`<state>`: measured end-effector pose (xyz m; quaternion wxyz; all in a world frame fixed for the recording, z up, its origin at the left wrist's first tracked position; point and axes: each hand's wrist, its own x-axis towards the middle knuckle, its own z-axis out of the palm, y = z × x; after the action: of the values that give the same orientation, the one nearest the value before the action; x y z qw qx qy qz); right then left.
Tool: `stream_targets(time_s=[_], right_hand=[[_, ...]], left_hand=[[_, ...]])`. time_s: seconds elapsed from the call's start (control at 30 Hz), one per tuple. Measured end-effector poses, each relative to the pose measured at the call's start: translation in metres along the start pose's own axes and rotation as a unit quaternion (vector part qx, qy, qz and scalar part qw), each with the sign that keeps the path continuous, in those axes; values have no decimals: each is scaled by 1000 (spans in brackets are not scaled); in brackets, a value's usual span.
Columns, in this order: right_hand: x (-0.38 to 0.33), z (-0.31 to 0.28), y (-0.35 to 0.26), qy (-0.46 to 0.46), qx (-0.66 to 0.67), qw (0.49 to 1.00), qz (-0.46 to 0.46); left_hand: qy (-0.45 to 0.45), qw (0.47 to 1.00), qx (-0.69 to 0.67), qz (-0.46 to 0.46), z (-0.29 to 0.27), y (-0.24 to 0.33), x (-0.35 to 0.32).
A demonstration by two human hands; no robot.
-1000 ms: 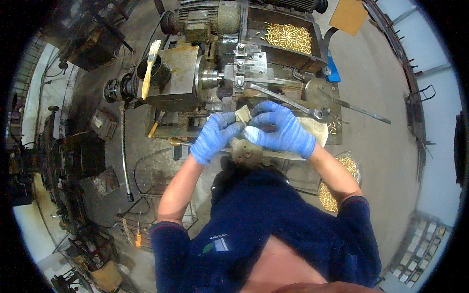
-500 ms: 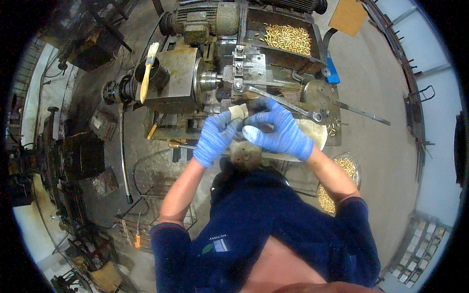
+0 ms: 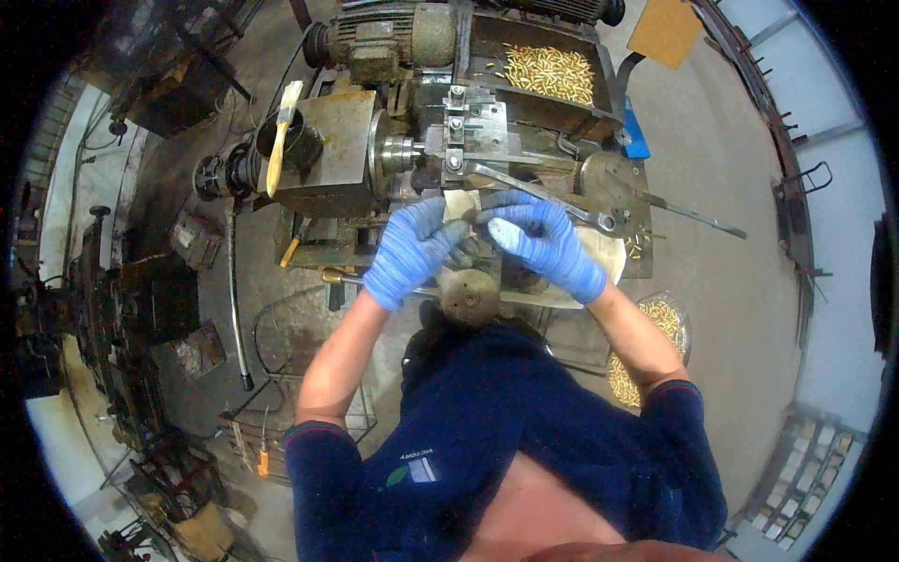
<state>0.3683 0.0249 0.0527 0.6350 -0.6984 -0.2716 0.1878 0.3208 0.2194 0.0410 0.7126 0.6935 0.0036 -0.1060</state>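
Both hands wear blue gloves with greyish fingertips and meet in front of the machine. My left hand (image 3: 409, 250) is closed on a small cream-coloured piece (image 3: 459, 203), like paper or cloth, which sticks up past its fingers. Close beside it, the fingers of my right hand (image 3: 548, 245) are bent together near the piece's right edge; what they pinch, if anything, is too small to tell. Just beyond the right hand lies a long metal wrench (image 3: 538, 194). A clamped metal tool block (image 3: 482, 131) and a round chuck (image 3: 401, 150) sit farther off.
A metal tray (image 3: 599, 117) of small brass-coloured parts stands at the far right. More such parts fill a clear bag (image 3: 663, 323) beside my right forearm. A brush (image 3: 279, 140) rests on a dark cup at left. A round handwheel (image 3: 470, 298) sits below my hands.
Both hands have shifted slightly away from my body, and their fingers have moved a little. The cream piece now sits lower between the fingers. The machine and wrench have stayed put.
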Motion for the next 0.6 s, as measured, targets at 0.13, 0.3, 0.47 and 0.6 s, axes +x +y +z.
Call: stream_targets(time_s=[0.13,0.3,0.47,0.6], right_hand=[[-2,-2,-1,-14,34,999,34],[-4,-3,-6,-76,-56,996,7],[-6,-2,-5,-64,-24,997,22],[-4,-9,-9,-86,7,996,0]], left_hand=[[9,997,-72,3,-2,2,0],[11,997,-66,29,-3,-4,2],[-6,996,-80,25,-1,1,-1],[11,996,-83,15,-2,2,-4]])
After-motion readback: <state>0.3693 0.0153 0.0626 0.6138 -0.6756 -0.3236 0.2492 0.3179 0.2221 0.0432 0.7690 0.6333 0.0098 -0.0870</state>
